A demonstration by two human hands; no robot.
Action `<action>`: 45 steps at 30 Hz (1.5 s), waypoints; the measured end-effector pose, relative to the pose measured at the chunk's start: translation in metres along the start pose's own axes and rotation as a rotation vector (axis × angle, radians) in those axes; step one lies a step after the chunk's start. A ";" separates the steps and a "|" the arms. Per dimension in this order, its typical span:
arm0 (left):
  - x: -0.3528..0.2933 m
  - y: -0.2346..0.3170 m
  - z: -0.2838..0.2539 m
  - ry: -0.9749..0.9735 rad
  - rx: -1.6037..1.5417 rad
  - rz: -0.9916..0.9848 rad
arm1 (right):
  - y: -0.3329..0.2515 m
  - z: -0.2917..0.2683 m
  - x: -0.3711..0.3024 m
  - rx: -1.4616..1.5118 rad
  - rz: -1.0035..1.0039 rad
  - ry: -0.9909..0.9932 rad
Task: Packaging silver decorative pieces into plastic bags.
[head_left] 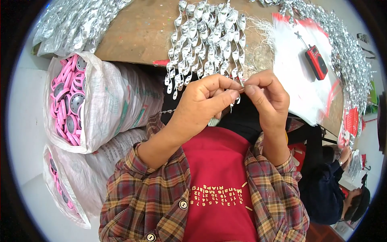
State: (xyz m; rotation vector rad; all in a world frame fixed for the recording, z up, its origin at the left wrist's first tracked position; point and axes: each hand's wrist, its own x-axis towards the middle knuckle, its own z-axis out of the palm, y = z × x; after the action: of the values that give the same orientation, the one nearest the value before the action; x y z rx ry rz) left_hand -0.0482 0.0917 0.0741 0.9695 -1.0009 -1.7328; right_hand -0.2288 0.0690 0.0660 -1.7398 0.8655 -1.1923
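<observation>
My left hand and my right hand meet fingertip to fingertip in front of my chest, just off the table's near edge. Both are closed in a pinch. Whatever lies between the fingertips is thin and too small to name. Right behind my hands, a row of shiny silver twisted strips lies on the table and hangs over its edge. A loose tangle of white strings rests beside the strips, to their right.
The brown wooden table carries heaps of silver strips at far left and right. A red radio sits on clear plastic bags. At left, white woven sacks hold pink-and-grey wheel-like parts. Another person works at right.
</observation>
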 end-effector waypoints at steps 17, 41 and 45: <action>-0.012 -0.005 -0.035 -0.148 0.241 -0.077 | 0.013 -0.059 0.062 -0.125 -0.097 0.506; 0.142 0.028 -0.128 0.459 1.177 0.686 | 0.073 -0.021 0.038 -0.497 0.064 0.196; 0.127 -0.007 -0.147 0.428 1.052 0.571 | 0.080 -0.005 0.051 -0.505 0.120 0.205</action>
State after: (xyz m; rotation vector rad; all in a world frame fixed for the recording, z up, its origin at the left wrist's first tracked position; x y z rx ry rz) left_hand 0.0440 -0.0567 -0.0104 1.4075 -1.7042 -0.4180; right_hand -0.2241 -0.0099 0.0128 -1.9399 1.4744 -1.1498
